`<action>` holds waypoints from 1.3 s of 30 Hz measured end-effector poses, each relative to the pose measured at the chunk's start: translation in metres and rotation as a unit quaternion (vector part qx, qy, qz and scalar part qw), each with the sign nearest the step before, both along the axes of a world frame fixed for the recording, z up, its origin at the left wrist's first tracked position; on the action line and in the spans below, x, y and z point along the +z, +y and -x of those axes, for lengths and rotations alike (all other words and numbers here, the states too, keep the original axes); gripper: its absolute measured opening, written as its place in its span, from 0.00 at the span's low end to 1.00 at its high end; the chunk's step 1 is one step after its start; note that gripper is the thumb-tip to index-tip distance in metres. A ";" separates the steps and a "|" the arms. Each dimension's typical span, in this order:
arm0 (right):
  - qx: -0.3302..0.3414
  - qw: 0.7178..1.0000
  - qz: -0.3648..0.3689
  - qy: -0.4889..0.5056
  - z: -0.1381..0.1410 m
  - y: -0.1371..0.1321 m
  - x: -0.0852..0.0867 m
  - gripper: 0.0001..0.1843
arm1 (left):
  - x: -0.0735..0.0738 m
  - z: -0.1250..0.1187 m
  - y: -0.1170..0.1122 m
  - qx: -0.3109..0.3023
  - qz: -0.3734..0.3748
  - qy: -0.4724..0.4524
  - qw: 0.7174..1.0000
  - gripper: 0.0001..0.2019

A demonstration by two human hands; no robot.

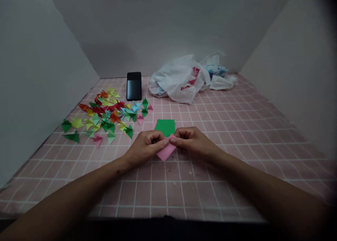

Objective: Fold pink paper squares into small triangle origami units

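Note:
A small pink piece of paper (165, 153) is held between my two hands, one corner pointing toward me. My left hand (144, 144) pinches its upper left edge between thumb and fingers. On the other side, my right hand (192, 141) pinches the upper right corner, the two thumbs almost meeting. Just beyond the hands lies a stack of square paper with a green sheet (165, 126) on top and a pink edge showing at its left. Many folded paper pieces (105, 111) in several colours are spread to the left of my hands.
A black phone (134, 86) lies at the back, behind the folded pieces. White plastic bags (179, 77) with red print sit at the back middle and right. A pink checked cloth (223, 121) covers the table, and pale walls enclose three sides.

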State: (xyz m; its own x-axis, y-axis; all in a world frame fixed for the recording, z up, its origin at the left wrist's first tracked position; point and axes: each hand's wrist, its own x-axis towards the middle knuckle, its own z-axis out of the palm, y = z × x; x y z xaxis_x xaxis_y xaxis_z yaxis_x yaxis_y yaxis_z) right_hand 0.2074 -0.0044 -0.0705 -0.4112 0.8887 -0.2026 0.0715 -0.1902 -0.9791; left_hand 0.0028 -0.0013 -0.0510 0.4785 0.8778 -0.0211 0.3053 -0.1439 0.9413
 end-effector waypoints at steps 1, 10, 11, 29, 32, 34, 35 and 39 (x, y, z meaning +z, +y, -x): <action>-0.013 1.000 -0.006 -0.002 0.000 0.000 0.001 0.25 | 0.000 0.000 0.000 0.007 0.005 -0.007 1.000 0.17; -0.051 0.996 0.034 0.064 0.009 -0.011 0.005 0.23 | -0.009 -0.005 -0.005 0.114 0.050 -0.103 0.987 0.16; -0.045 0.995 0.054 0.076 0.011 -0.013 0.004 0.23 | -0.009 -0.006 -0.006 0.110 0.050 -0.103 0.987 0.16; -0.049 0.996 0.055 0.057 0.016 -0.021 0.000 0.23 | -0.015 -0.009 -0.003 0.084 0.083 -0.131 0.984 0.15; -0.038 0.994 0.069 0.071 0.015 -0.020 0.001 0.21 | -0.017 -0.010 -0.002 0.099 0.083 -0.156 0.979 0.15; -0.041 0.994 0.072 0.069 0.015 -0.020 0.003 0.22 | -0.019 -0.011 0.000 0.110 0.075 -0.174 0.976 0.15; -0.047 0.994 0.075 0.065 0.015 -0.020 0.004 0.23 | -0.019 -0.011 0.001 0.117 0.073 -0.179 0.974 0.15; -0.050 0.997 0.040 0.037 0.015 -0.021 0.003 0.22 | -0.021 -0.009 0.008 0.149 0.074 -0.207 0.964 0.16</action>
State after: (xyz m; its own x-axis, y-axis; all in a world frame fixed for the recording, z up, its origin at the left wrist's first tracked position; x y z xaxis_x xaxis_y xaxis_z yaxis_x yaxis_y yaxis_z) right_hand 0.1926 -0.0254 -0.0676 -0.3378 0.9081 -0.2476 -0.0239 -0.2712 -0.9622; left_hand 0.0116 0.0067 -0.0720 0.1998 0.9797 -0.0181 -0.0936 0.0375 0.9949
